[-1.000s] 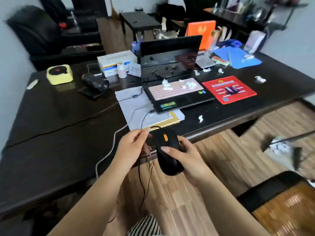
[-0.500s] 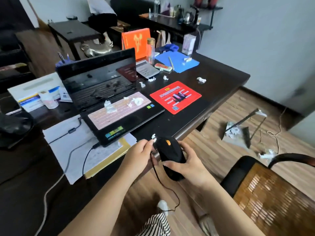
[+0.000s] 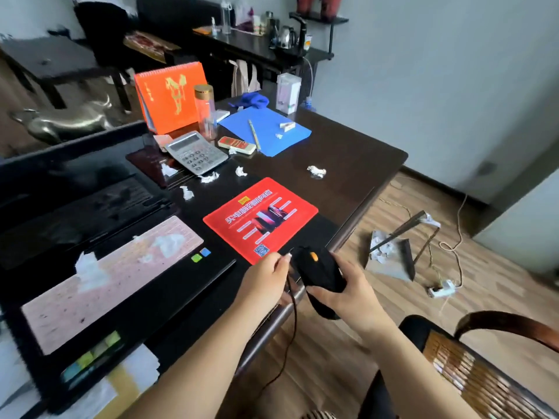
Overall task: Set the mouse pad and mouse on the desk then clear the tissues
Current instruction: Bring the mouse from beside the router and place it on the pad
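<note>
On the dark desk (image 3: 348,164) a red mouse pad (image 3: 260,219) lies flat, crumpled tissues (image 3: 316,171) scattered beyond it; the black mouse (image 3: 320,276) is gripped over the desk's edge by the right hand (image 3: 348,293), its cord pinched by the left hand (image 3: 266,279)

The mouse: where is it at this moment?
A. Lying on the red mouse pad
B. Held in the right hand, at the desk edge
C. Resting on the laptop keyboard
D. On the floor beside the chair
B: the right hand holds the black mouse in its grip at the desk edge, near the red mouse pad but not set flat on it.
</note>
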### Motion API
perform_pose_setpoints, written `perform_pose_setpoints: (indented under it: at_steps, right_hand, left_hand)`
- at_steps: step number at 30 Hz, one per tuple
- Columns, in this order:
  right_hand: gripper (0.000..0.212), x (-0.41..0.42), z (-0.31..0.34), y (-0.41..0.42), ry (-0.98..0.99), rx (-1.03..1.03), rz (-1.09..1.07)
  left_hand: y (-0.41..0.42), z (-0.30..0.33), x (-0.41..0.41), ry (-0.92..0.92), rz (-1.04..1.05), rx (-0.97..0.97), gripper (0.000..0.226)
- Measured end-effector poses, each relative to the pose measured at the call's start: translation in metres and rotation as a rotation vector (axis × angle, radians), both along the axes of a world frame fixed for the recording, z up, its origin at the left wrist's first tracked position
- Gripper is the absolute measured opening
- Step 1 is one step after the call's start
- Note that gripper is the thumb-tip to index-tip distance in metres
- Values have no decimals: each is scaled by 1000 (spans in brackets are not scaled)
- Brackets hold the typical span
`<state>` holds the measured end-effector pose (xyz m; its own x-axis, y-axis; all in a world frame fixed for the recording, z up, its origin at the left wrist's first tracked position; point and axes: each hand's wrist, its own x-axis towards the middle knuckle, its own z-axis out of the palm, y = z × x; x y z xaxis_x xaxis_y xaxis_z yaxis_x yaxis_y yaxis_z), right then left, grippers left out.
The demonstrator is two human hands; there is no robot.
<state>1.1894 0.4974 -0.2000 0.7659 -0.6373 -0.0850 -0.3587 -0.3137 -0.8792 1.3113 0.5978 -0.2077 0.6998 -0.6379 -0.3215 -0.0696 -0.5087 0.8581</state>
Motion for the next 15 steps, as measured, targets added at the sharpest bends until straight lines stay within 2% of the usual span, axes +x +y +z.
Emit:
perform_pose_setpoints:
  at_steps: [4, 8, 12, 15]
  right_hand:
    - [67, 25, -8, -43, 62, -47, -4]
    - [72, 68, -28, -87, 135, -22, 81]
    - [66, 129, -48, -137, 194, -14, 298]
    - [56, 168, -56, -167, 235, -68, 446]
  left_hand:
    - [-40, -9, 26, 36, -3, 39, 30]
    - [-70, -21, 57, 83, 109, 67, 31]
    - [-102, -36, 91, 134, 328, 108, 24]
    - [-119, -43, 112, 66, 437, 202, 27]
